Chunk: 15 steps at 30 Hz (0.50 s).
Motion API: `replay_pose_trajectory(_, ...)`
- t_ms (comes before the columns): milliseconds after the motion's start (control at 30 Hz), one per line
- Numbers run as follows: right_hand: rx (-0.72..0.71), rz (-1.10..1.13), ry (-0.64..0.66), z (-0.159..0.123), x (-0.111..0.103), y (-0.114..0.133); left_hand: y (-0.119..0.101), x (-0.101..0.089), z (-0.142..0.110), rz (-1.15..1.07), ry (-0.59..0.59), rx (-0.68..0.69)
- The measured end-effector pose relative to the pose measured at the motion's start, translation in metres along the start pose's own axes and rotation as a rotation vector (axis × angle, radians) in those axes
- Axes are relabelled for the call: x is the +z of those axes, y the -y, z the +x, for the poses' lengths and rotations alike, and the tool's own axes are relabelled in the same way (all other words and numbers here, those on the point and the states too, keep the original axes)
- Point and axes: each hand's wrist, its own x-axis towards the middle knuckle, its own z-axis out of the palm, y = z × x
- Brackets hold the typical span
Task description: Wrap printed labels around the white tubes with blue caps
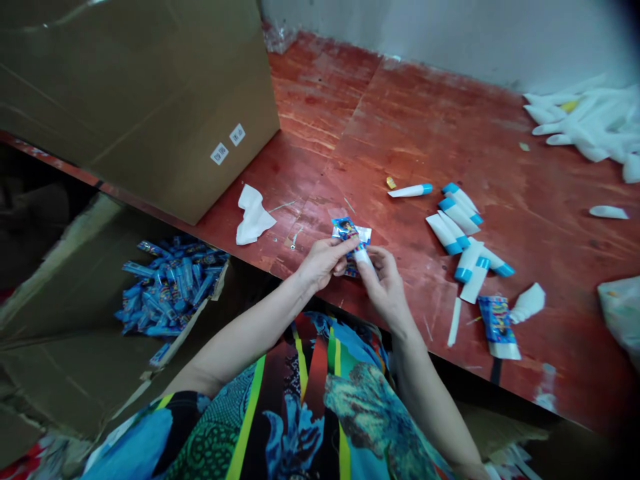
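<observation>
My left hand [324, 259] pinches a small blue printed packet [349, 231] at the near edge of the red wooden table [400, 120]. My right hand [383, 283] is closed round a white tube [364, 256] whose end sits at the packet's mouth. Both hands meet just above the table edge. To the right, several white tubes with blue caps [460, 223] lie loose on the table. Another printed packet [497, 325] lies near the front edge, right of my hands.
A large cardboard box [150, 93] stands on the table's left end. An open carton on the floor at the left holds several filled blue packets [167, 287]. A crumpled white tissue [253, 213] lies left of my hands. A heap of white tubes [595, 120] sits far right.
</observation>
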Motion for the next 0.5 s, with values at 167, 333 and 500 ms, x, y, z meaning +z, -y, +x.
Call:
replay_pose_trajectory(167,0.217,0.303,0.16,-0.009,-0.014,-0.001,0.007,0.005,-0.01,0.03,0.025,-0.053)
replay_pose_trajectory(333,0.222,0.247,0.086,-0.002,-0.013,0.009,0.015,0.013,-0.008,0.04,0.057,-0.061)
replay_pose_trajectory(500,0.191,0.265,0.169,-0.011,-0.013,0.0,0.006,0.005,0.007,-0.018,0.112,-0.027)
